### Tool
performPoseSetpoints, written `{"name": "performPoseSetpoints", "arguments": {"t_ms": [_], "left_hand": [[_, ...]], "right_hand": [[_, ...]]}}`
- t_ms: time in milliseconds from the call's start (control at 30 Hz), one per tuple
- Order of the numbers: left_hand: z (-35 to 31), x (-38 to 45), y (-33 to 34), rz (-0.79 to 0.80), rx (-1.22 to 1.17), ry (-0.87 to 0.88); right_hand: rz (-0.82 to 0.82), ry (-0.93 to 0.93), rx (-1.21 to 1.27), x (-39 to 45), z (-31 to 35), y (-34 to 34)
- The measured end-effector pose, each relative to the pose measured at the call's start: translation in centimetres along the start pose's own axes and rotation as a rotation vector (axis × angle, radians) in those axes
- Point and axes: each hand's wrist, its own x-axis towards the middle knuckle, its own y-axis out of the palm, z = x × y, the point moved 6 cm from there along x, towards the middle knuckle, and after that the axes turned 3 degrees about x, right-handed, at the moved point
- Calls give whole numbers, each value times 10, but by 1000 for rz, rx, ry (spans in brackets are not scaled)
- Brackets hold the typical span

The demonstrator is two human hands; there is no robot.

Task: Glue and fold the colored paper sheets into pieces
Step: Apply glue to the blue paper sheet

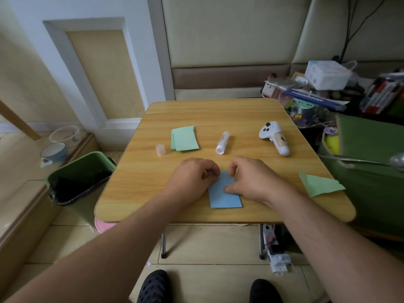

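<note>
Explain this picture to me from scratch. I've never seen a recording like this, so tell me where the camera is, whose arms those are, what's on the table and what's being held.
There is no machine here. One wide-angle camera sits on a person's head and looks forward and down, so the two bare arms that reach in from the bottom are the wearer's own.

They work at a small wooden table. Both hands are on a blue paper sheet near the front edge: the left hand pinches its far left corner, and the right hand holds its right side with the thumb pressed on top.

Farther back lie a small cap, a stack of green paper sheets, an uncapped glue stick on its side and a white handheld controller. A folded green piece rests at the table's right edge.
</note>
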Motion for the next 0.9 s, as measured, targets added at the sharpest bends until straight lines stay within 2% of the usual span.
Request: {"name": "performPoseSetpoints", "arguments": {"t_ms": [133, 367, 533, 633, 733, 833, 900], "left_hand": [[1, 1, 0, -25, -2, -3], [-1, 3, 7, -3, 69, 57], [-1, 12, 4, -57, -39, -39], [-4, 25, 7, -65, 109, -97], [-2, 40, 19, 51, 213, -193], [-7, 48, 31, 144, 297, -168], [-8, 49, 31, 117, 340, -146]], "right_hand": [[49, -98, -25, 3, 2, 4], [91, -91, -21, 7, -1, 2], [-83, -52, 138, 11, -2, -9], [-185, -8, 210, 13, -7, -14], [-258, 39, 232, 14, -13, -16], [-305, 54, 241, 17, -15, -18], [-309, 63, 254, 20, -18, -17]]}}
